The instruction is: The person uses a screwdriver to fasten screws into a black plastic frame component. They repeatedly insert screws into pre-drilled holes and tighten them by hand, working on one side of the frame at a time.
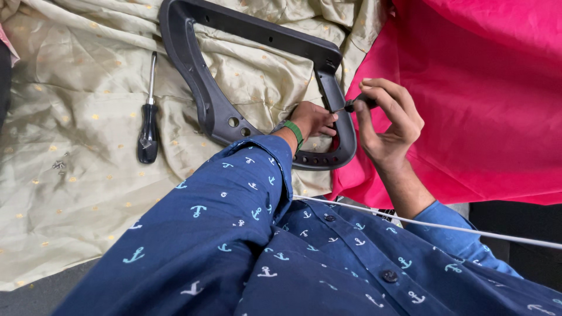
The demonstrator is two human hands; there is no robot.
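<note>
Chair armrest frame lay flat on beige dotted cloth, so screw point faced up. Left hand pressed frame's lower corner, steadying it. Right hand grip closed round small screwdriver, tip at frame. Spare black-handled screwdriver parked aside, well apart. Pink cloth beside.

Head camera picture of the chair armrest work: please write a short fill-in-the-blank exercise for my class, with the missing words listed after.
1. The dark grey plastic armrest frame lies on a beige cloth with small ____ dots.
2. A spare screwdriver with a black handle lies to the ____ of the frame in the picture.
3. The right hand turns a small tool while the left hand steadies the ____.
4. The cloth beside the right hand is ____.

Missing words: gold; left; frame; pink
</note>
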